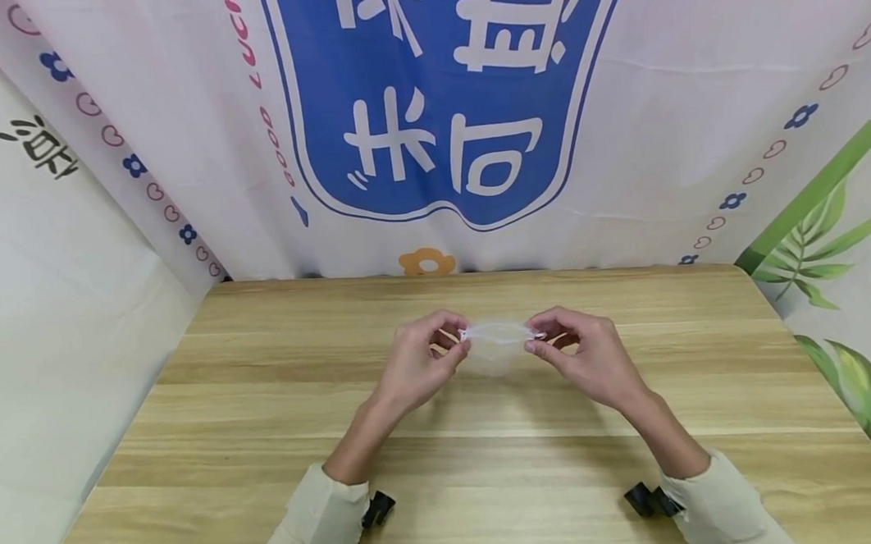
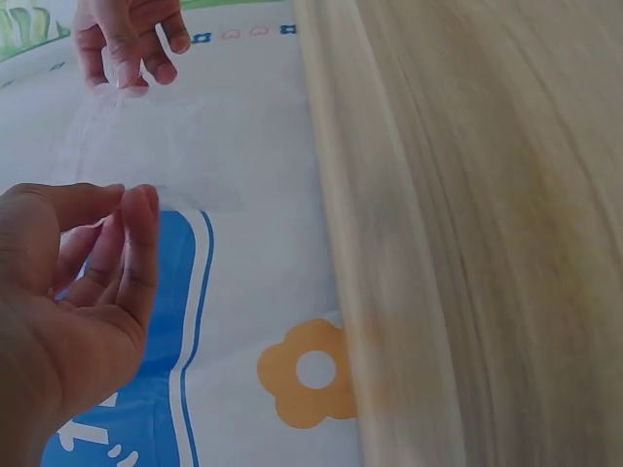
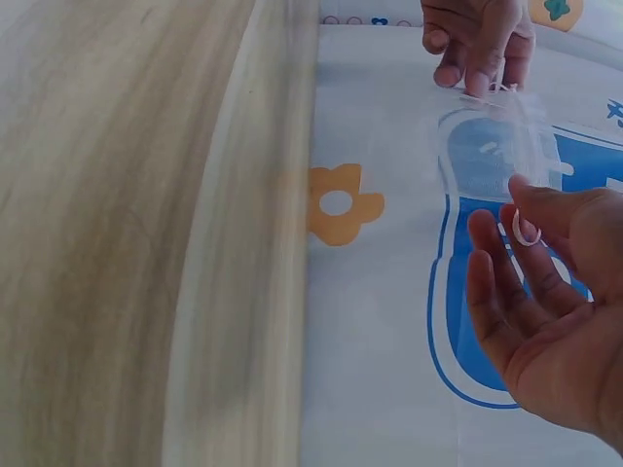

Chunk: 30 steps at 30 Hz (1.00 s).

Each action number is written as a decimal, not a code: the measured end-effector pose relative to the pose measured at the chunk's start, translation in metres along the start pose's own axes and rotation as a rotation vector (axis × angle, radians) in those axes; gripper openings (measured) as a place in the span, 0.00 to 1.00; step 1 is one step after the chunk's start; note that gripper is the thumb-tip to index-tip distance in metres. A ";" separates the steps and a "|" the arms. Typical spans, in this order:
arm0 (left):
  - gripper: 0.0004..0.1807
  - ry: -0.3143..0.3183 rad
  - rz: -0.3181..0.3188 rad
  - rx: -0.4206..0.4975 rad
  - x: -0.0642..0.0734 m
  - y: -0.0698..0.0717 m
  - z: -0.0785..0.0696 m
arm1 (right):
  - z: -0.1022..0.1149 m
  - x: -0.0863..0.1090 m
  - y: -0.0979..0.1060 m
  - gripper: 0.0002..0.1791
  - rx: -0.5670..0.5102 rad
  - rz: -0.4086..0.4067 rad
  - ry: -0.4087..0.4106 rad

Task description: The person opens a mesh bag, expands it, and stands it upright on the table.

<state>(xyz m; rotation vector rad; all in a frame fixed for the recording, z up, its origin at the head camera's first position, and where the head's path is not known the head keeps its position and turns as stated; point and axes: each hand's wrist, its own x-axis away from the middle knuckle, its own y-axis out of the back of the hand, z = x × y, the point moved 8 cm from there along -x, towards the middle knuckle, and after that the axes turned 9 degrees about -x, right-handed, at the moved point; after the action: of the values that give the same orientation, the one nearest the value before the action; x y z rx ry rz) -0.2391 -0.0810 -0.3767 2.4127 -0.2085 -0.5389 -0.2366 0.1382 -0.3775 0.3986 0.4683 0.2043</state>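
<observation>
A small see-through drawstring bag (image 1: 496, 334) is stretched between both hands above the table, its white-edged mouth parted a little in the middle. My left hand (image 1: 427, 359) pinches one end of the mouth between thumb and fingers. At the opposite end my right hand (image 1: 583, 355) pinches the other corner. In the right wrist view a thin white string loop (image 3: 527, 230) hangs by the right fingers, and the clear bag (image 3: 501, 146) spans across to the left hand (image 3: 484, 44). The left wrist view shows the bag's sheer side (image 2: 161, 141) between the hands.
The wood-grain table (image 1: 447, 501) lies below the hands. Behind its far edge hangs a white printed curtain (image 1: 658, 145) with a blue panel and an orange flower. Black devices (image 1: 377, 509) sit at both sleeve cuffs.
</observation>
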 end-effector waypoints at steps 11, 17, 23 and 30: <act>0.16 0.078 0.139 -0.147 -0.003 -0.020 0.021 | -0.017 -0.008 -0.021 0.12 0.052 0.088 -0.076; 0.20 0.094 0.162 -0.160 -0.004 -0.020 0.025 | -0.024 -0.008 -0.023 0.14 0.076 0.131 -0.122; 0.23 0.063 0.197 -0.190 -0.005 -0.013 0.021 | -0.021 -0.008 -0.020 0.15 0.082 0.149 -0.117; 0.26 0.029 0.214 -0.229 -0.001 -0.002 0.015 | -0.016 -0.007 -0.015 0.16 0.116 0.157 -0.101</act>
<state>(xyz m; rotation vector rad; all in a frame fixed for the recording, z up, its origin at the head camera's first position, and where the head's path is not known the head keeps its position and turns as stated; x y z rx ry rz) -0.2465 -0.0875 -0.3884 2.1433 -0.3676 -0.4067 -0.2488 0.1281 -0.3941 0.5569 0.3503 0.3084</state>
